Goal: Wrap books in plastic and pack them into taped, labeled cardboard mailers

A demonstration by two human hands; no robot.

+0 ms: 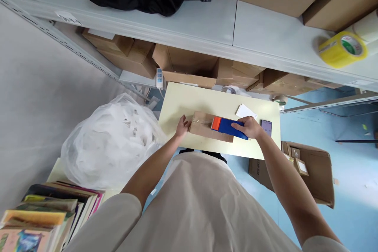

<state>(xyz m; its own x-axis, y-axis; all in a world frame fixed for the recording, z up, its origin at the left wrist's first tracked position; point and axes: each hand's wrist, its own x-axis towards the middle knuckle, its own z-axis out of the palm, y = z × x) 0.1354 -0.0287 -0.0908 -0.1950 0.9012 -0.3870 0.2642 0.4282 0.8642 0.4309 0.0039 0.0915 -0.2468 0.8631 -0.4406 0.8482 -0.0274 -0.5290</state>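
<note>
A small cardboard box (pixel 201 129) lies lengthwise on the pale yellow table (pixel 189 96), with clear tape showing on its top. My right hand (pixel 249 126) grips a blue tape dispenser (pixel 228 126) with an orange front end. That orange end rests over the top of the box, near its middle. At the box's left end is my left hand (pixel 182 126), its fingers apart and the palm side against the box edge. A phone (pixel 266 126) and a stack of white paper slips (pixel 246 111) lie close to my right hand.
Behind the table stands a shelf (pixel 189 33) with cardboard boxes and a yellow tape roll (pixel 342 49). A large bag of white scraps (pixel 112 141) sits at left, beside stacked books (pixel 56 208). An open carton (pixel 317 173) holding small boxes stands at right.
</note>
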